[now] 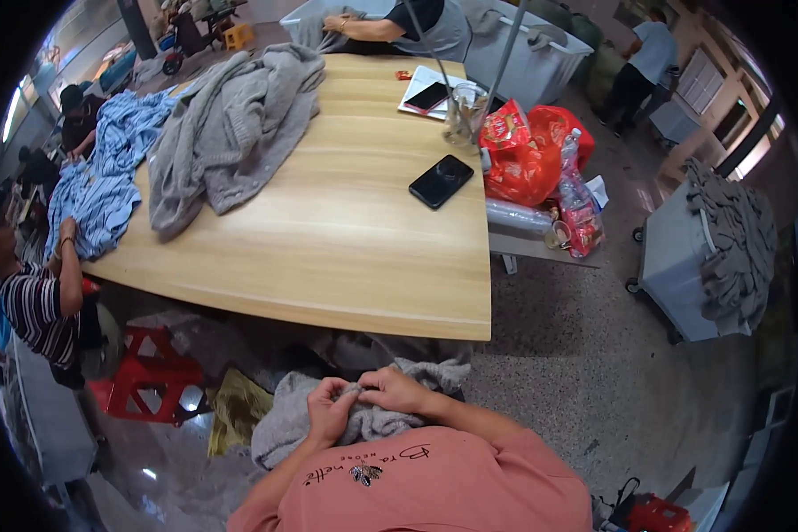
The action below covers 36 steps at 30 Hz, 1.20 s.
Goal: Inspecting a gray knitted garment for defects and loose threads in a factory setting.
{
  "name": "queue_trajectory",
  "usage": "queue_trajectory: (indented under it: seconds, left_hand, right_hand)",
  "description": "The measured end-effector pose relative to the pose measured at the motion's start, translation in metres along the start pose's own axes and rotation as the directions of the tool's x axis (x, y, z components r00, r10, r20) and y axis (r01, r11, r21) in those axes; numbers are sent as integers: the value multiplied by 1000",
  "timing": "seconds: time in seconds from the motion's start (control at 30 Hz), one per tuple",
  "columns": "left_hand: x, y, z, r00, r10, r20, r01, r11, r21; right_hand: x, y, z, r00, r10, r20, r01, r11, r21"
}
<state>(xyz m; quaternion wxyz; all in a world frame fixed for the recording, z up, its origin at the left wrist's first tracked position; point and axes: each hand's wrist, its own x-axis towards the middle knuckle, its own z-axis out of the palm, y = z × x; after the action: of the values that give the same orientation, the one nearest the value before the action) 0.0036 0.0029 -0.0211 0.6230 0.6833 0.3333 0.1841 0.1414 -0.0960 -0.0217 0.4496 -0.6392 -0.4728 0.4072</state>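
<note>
A grey knit garment [285, 424] lies bunched across my lap, just below the table's near edge. My left hand [330, 411] pinches a fold of it between thumb and fingers. Close beside it, my right hand [392, 391] is closed on the same fold, the fingertips of both hands almost meeting. The garment's lower part is hidden behind my forearms and shirt. On the wooden table [346, 248] ahead, a larger grey knit cardigan [230, 133] is heaped at the left, with blue striped cloth [106, 186] beyond it.
A black phone [441, 182] lies near the table's right edge, by a glass jar [464, 115] and red plastic bags [532, 151]. A wheeled bin [692, 257] with grey knits stands right. Left are a red stool [155, 377] and a person in stripes [40, 306]; others work farther back.
</note>
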Motion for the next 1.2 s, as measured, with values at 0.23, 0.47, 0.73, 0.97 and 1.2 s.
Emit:
queue_trajectory:
  seconds: [0.23, 0.47, 0.73, 0.97, 1.2]
  left_hand:
    - [7, 3, -13, 975, -29, 222, 41, 998, -51]
    - [6, 3, -10, 954, -158, 254, 239, 913, -332]
    - [6, -6, -11, 888, -219, 405, 302, 941, -152]
    - [4, -15, -2, 907, -160, 389, 179, 984, -14]
    - [-4, -21, -2, 840, -220, 496, 416, 848, -328]
  right_hand:
    - [1, 2, 2, 982, 163, -95, -123, 934, 335]
    - [-10, 3, 4, 956, 270, 111, -255, 586, 769]
    - [-7, 7, 18, 962, -36, -270, 51, 998, 49]
    - [-15, 15, 23, 950, -90, -299, 109, 993, 49]
    - [-13, 16, -8, 958, -199, -205, 206, 978, 16]
